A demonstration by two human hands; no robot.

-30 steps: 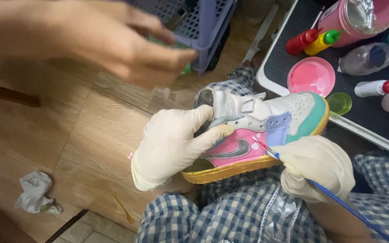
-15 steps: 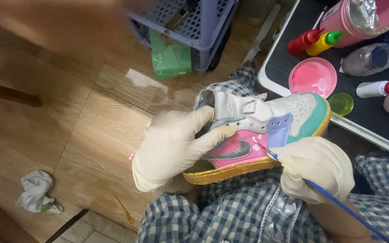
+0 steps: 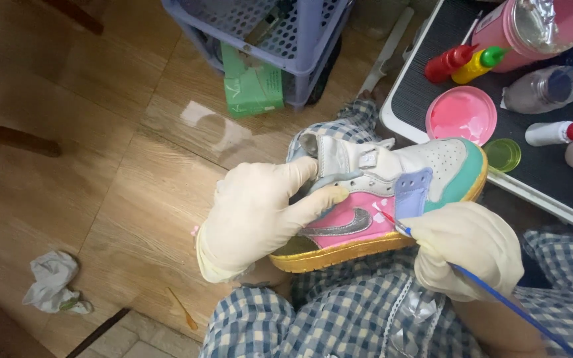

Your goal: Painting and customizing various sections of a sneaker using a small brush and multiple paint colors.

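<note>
A small sneaker [image 3: 392,192] with a pink side, white toe, teal edge and gold sole rests over my lap. My left hand [image 3: 260,215], in a cream glove, grips its heel and collar. My right hand [image 3: 465,248], also gloved, holds a thin blue-handled paintbrush [image 3: 499,298] whose tip touches the pink side panel next to a silver curved emblem. A purple patch sits beside the brush tip.
A black mat [image 3: 552,166] at right carries a pink lid of paint [image 3: 461,115], a green lid, squeeze bottles [image 3: 462,63] and a pink tub [image 3: 532,26]. A lilac basket [image 3: 266,33] and green packet [image 3: 252,86] stand on the wooden floor; crumpled tissue [image 3: 51,282] lies at left.
Another person's hand that reached across the top left has withdrawn out of view. My hands and the sneaker have barely shifted; the brush stays at the pink panel.
</note>
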